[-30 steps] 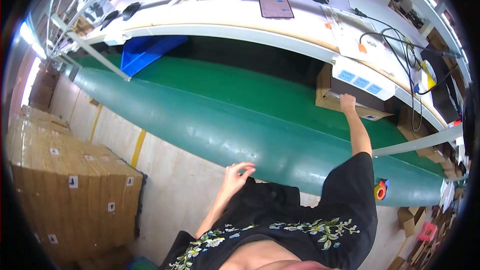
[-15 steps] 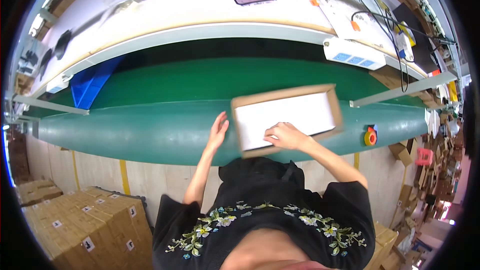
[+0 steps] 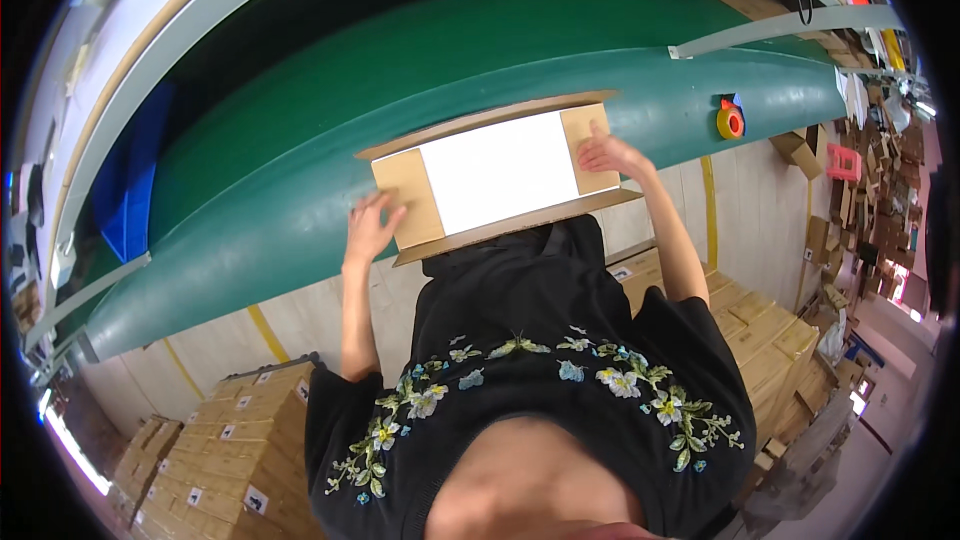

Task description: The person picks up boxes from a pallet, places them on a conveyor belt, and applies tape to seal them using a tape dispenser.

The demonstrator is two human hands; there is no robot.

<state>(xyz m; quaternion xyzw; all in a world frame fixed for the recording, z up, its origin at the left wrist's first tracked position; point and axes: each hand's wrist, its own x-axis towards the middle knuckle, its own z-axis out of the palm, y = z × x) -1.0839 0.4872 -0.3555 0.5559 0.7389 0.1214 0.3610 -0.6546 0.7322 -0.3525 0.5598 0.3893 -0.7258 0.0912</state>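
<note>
Frame centre: holding left hand (image 3: pixel 371 232) and right hand (image 3: pixel 612 153), with fingers (image 3: pixel 589 153) loosely spread, at end flaps (image 3: pixel 413 184) of tan rectangular cardboard box (image 3: pixel 520 223).

It is mostly bright here around me; the white panel (image 3: pixel 500 170) glows so much that it looks plain; a soft shine runs along the green surface (image 3: pixel 665 95); it is very dark under the table (image 3: pixel 172 45); a light strip (image 3: pixel 77 450) glares at lower left; the left hand (image 3: pixel 369 228) looks a bit smudgy; straight lines bend near the black rim.
</note>
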